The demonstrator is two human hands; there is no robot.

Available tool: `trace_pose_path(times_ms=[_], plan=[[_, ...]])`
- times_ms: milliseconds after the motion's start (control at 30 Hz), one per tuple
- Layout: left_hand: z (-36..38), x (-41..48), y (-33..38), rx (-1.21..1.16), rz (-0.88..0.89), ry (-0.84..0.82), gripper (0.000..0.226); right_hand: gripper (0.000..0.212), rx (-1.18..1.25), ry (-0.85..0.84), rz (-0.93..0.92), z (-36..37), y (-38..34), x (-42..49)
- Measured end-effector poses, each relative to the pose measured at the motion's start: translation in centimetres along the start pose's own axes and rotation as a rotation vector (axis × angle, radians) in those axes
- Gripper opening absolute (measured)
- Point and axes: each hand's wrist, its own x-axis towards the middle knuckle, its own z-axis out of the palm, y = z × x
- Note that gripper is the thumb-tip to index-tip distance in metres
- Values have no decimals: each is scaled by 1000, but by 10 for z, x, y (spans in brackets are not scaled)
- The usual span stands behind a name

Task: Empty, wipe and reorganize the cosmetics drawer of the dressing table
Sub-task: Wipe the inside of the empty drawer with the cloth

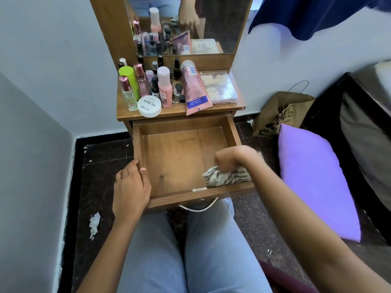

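Drawer (182,157) pulled open, bare inside. Right hand (230,158) bunched tight around striped cloth (226,177) at near right corner of drawer floor. Left hand (130,187) clasped over near left corner. Cosmetics (160,85) crowded on bench (177,112) above.

Wooden bench (124,111) top: bottles (148,81) upright at left, white jar (149,106) at front, pink tube (193,87) lying flat mid, clear box (219,86) at right. Drawer (169,157) below, pulled out, w/ striped cloth (224,177) in front-right corner.
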Motion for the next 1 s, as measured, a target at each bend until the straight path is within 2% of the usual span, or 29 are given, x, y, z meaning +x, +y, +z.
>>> trace_pose_path(times_ms=[67,167,233,333,467,533,600,667,700,800,900,1000], plan=[[-1,0,0,-4,-3,-3,40,32,95,-5,-92,-4,-17,7],[-1,1,0,-10,-18,-4,41,26,269,65,-186,-8,-21,5],[-1,1,-1,-9,-9,0,41,23,243,65,-173,-6,-16,4],[0,0,-2,-15,-13,0,41,23,85,9,-35,2,-4,1],[1,-1,-2,-20,-15,0,40,31,-11,-41,200,-5,8,-5],[1,-1,-3,-18,-15,1,40,31,-128,16,315,-6,1,-5],[1,0,-2,-29,-20,5,40,28,-188,160,395,-8,-12,-8],[0,1,-2,-40,-23,10,40,19,-63,330,201,-10,-23,3],[0,1,-2,-41,-23,12,39,19,36,334,56,-9,-31,9],[0,1,-4,-41,-23,15,39,23,268,114,-205,1,-56,17],[0,0,-3,-48,-24,18,39,31,141,38,-179,8,-55,21],[0,-1,-4,-37,-15,20,38,23,-5,83,102,13,-25,18]])
